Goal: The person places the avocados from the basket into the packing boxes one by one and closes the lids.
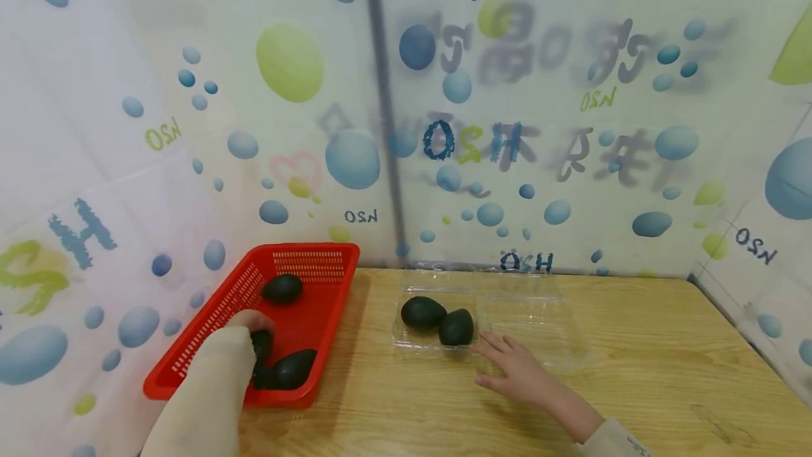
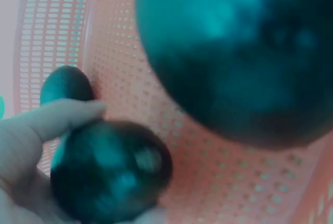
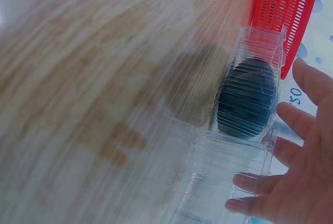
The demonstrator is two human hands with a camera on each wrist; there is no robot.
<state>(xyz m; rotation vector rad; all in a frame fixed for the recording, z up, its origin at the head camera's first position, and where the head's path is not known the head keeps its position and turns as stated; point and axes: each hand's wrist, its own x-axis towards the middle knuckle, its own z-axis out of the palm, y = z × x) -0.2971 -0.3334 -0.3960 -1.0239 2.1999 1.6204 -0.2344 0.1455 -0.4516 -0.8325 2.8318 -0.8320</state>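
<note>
Inside a red plastic basket (image 1: 330, 302), my left hand (image 1: 254, 320) grips a dark avocado (image 2: 112, 172), thumb over its top. Another avocado (image 1: 294, 369) lies by it near the basket's front, and one more avocado (image 1: 282, 289) is toward the back. To the right stands a clear plastic clamshell box (image 1: 406, 341) with its lid (image 1: 529, 319) folded open to the right. Two avocados, one on the left (image 1: 423, 313) and one on the right (image 1: 456, 328), sit side by side in it. My right hand (image 1: 517, 370), fingers spread, is at the box's front right corner, holding nothing.
The wooden table (image 1: 666, 372) carries both basket and box. A white curtain (image 1: 571, 182) printed with blue and green drops hangs right behind the table and along its left side. The basket's raised rim (image 1: 352, 252) surrounds the left hand.
</note>
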